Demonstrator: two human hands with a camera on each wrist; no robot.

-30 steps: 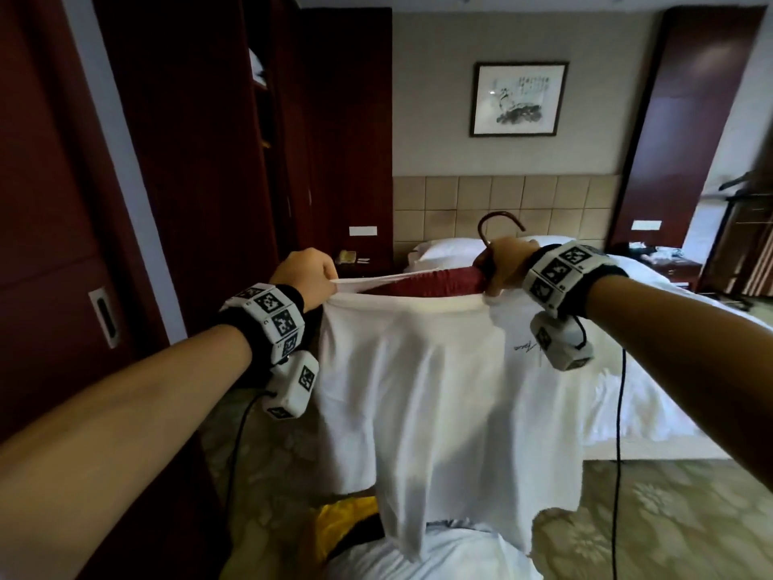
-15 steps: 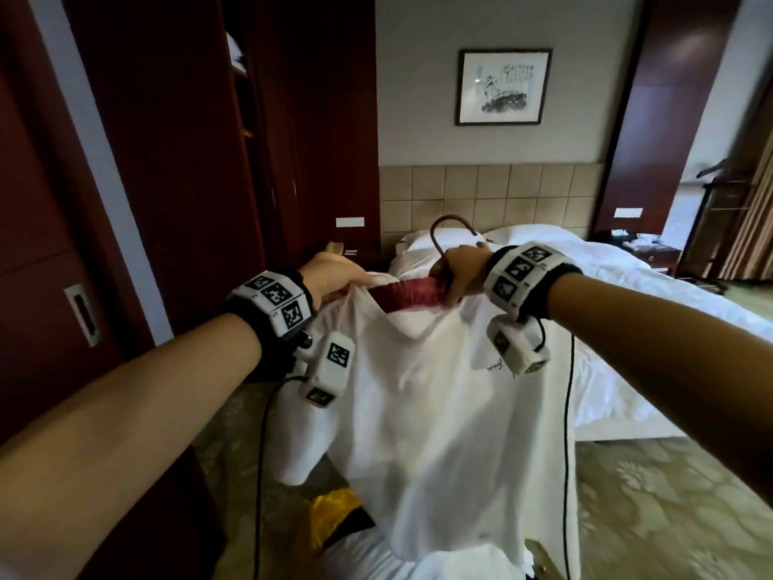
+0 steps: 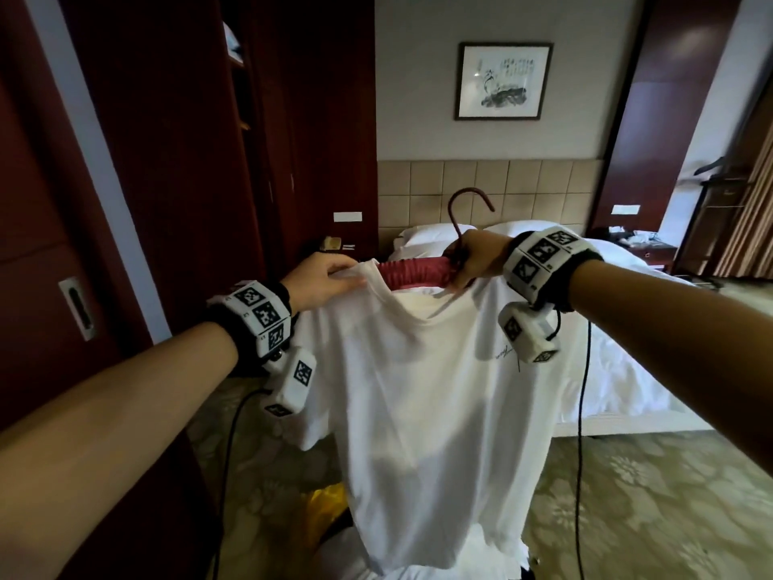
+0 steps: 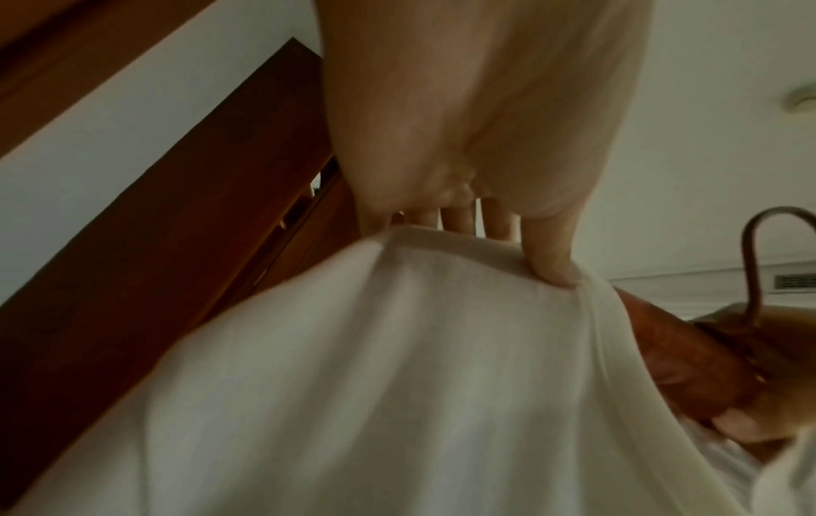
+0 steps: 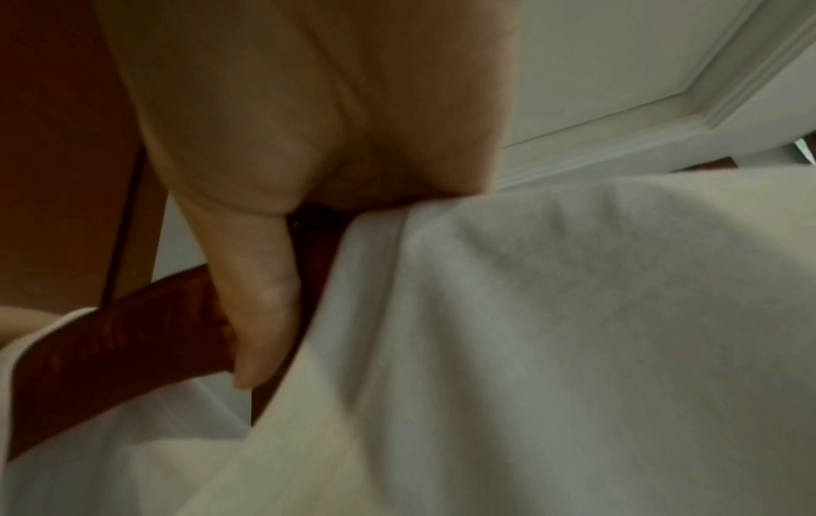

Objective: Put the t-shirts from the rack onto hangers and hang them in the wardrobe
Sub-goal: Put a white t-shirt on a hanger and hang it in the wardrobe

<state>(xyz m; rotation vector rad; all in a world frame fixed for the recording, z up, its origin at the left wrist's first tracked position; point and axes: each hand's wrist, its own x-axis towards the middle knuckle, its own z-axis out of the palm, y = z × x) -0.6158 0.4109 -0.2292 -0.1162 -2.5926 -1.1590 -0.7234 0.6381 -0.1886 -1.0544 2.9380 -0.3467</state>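
the t-shirt [image 3: 422, 412] hangs on the hanger [image 3: 414, 273] near the middle, between the left hand [image 3: 322, 280] and right hand [image 3: 477, 261]. wardrobe [image 3: 234, 140] stands left; bed [image 3: 619, 362] lies behind, picture [image 3: 504, 80] far above it.

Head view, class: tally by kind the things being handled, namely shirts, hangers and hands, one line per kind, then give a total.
White t-shirt: 1
Red padded hanger: 1
Hands: 2, the left hand pinching the shirt's shoulder, the right hand gripping the hanger below its hook
Total: 4
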